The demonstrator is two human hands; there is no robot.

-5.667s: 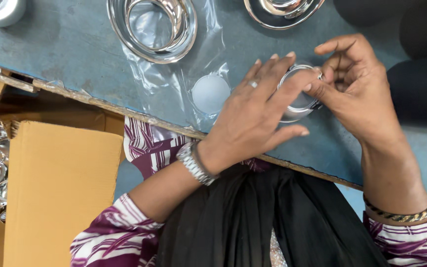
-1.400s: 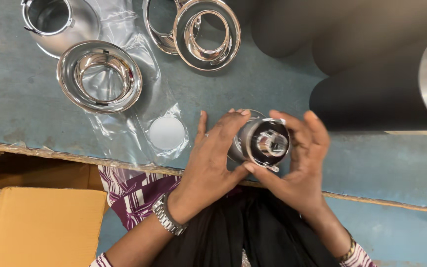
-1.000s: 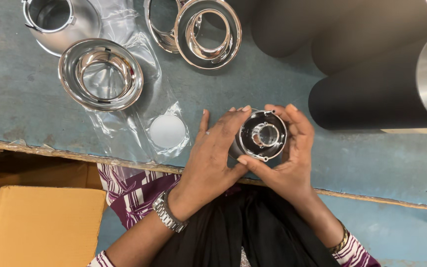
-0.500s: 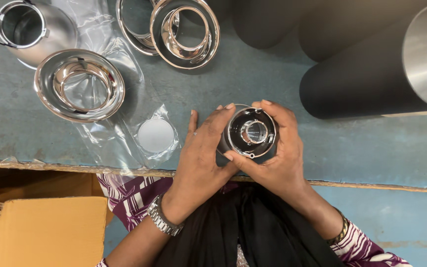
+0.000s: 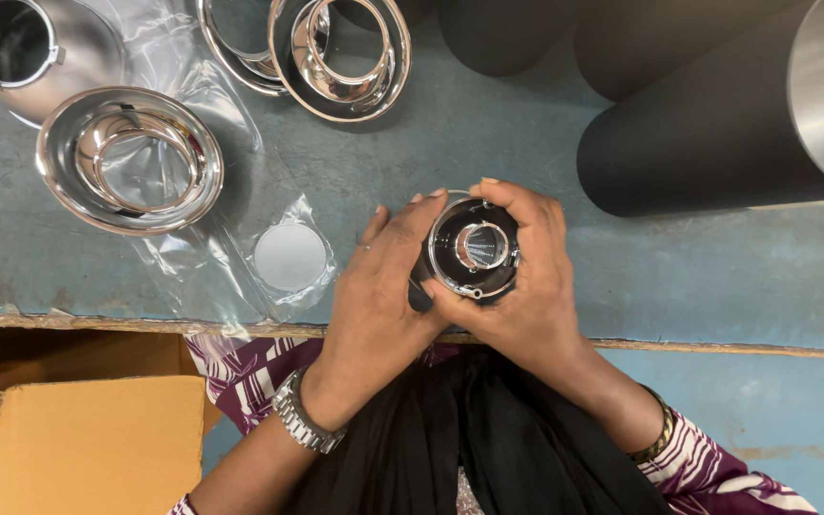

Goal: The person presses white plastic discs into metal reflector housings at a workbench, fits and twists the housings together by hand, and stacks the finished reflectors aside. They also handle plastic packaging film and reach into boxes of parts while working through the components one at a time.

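**Two-handed hold near the counter's edge: where it could slip**

While both hands cup the small black fitting with the chrome ring [image 5: 474,250], I see it held just above the near edge of the counter [image 5: 679,286], in front of my body. My left hand [image 5: 383,286] wraps its left side, fingers [image 5: 412,215] curled over the top; my right hand [image 5: 526,286] closes round the right side and underneath, thumb on the lower rim. Both sets of fingers are closed on the piece.

I judge the chief risk to be a slip: the chrome face looks slick, and a drop here could land in my lap or in the open cardboard box [image 5: 97,448] at lower left. Pressing on the centre could also smudge the polished reflector.

Just beyond my left hand, the round frosted disc [image 5: 290,256] sits in a clear plastic bag [image 5: 212,277]; a sweeping wrist might drag both off. Farther out, the chrome reflector bowl [image 5: 129,159] and the stacked chrome rings [image 5: 336,52] could be knocked, and the black cylinders [image 5: 708,143] lying on their sides might roll.
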